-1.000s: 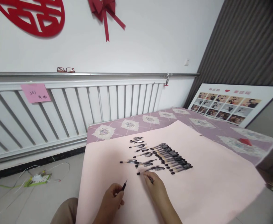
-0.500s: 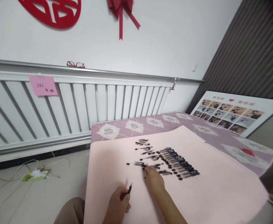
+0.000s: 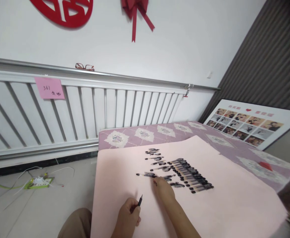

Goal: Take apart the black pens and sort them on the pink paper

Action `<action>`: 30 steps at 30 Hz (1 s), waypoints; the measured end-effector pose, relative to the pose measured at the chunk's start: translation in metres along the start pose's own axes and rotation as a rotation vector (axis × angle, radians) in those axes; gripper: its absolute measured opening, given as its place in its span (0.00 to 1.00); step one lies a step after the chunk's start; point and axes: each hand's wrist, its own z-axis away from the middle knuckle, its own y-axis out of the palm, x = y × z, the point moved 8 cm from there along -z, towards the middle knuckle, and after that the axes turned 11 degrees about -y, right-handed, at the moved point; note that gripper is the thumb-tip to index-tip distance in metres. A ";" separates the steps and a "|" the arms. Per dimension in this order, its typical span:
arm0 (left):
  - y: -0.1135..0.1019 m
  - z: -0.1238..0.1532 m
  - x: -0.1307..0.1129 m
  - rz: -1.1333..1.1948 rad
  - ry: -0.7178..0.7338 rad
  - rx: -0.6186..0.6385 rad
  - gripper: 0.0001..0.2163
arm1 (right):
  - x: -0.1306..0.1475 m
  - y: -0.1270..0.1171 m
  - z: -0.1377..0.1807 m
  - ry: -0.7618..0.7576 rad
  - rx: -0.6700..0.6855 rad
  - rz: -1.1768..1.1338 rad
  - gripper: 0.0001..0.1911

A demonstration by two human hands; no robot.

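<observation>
left hand [image 3: 128,216] fingers clamped on pen [image 3: 139,201], tip up; right hand [image 3: 164,190] rests on loose pens and caps [image 3: 157,162], its fingers' grip unclear; pen row [image 3: 191,178] just beside.

The pen [image 3: 139,201] in your left hand [image 3: 128,216] looks like black plastic with a slight sheen. The laid-out pens [image 3: 191,177] look the same, part black and part clear. Under them you have a matt, smooth pink paper sheet [image 3: 221,205] over a purple printed cloth [image 3: 140,135]. The radiator [image 3: 90,109] is white painted metal, its top rail [image 3: 135,77] bare and shiny. The note [image 3: 49,88] is matt pink paper.
</observation>
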 end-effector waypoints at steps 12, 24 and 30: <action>0.000 0.000 -0.001 0.005 0.009 -0.009 0.05 | 0.020 0.007 -0.003 -0.018 0.008 -0.048 0.12; -0.001 0.008 -0.007 0.022 0.057 0.017 0.02 | 0.030 -0.006 0.029 -0.021 -0.191 -0.626 0.12; 0.001 0.010 -0.009 -0.039 0.061 0.096 0.01 | 0.032 0.024 0.080 0.352 -0.264 -1.575 0.13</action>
